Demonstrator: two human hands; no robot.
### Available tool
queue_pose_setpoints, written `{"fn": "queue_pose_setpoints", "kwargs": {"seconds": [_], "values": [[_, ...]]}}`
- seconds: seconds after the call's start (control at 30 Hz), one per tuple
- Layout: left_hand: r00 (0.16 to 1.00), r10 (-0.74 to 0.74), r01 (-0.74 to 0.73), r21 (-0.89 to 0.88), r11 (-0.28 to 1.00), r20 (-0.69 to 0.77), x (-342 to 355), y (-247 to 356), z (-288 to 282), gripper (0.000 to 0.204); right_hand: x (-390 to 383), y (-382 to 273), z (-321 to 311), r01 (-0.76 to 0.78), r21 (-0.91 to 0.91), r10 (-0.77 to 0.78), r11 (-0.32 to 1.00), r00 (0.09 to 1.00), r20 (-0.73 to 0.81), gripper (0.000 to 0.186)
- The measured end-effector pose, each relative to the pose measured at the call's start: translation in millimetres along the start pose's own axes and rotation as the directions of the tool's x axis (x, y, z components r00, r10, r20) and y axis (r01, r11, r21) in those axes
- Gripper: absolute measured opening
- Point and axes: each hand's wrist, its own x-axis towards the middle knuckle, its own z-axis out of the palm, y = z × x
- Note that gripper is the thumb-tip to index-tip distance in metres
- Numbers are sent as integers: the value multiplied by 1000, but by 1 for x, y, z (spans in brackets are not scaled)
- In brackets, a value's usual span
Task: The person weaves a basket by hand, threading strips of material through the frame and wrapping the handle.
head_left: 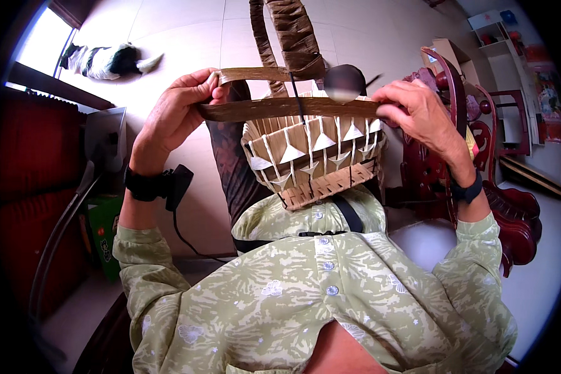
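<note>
A pale woven basket point(311, 153) with white crossing strands rests tilted on my lap. Its tall handle point(296, 37) is wrapped in brown strip. In front of the basket's rim, a flat brown strip point(280, 109) stretches between my hands. My left hand point(181, 103) pinches it near a fold, where another length of the strip runs back toward the handle's foot. At the other end, my right hand point(417, 112) grips the strip between thumb and fingers. A thin black tie point(297, 98) crosses the strip. Behind it is a dark round shape point(345, 82), partly blurred; its kind is unclear.
A black-and-white animal point(109, 61) lies on the tiled floor at the far left. Dark red carved wooden chairs point(458, 124) stand close on my right. To the left are a green box point(103, 230) and a dark red cabinet point(43, 187). A cable point(187, 240) hangs from my left wrist.
</note>
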Motion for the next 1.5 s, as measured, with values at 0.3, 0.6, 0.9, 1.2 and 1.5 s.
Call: {"fn": "queue_pose_setpoints", "kwargs": {"seconds": [0.3,0.6,0.9,1.2,1.5], "values": [[964,-109,207,429,879,-241,-19,29,5,18,-17,-15,9,25,18,-25,1000,1000,-16,59],[948,56,182,678,713,-313,-45,34,50,23,-27,-131,-71,99,845,-511,526,831,220,47],[950,-195,274,351,895,-244,-63,32,50,20,76,-135,-24,225,739,-78,635,971,-228,19],[932,-143,317,557,767,-334,-94,39,83,16,101,-114,38,383,55,-369,922,913,-174,32],[917,230,-242,4,970,-326,-121,-4,102,33,97,-106,52,418,57,-389,907,879,-275,32]]}}
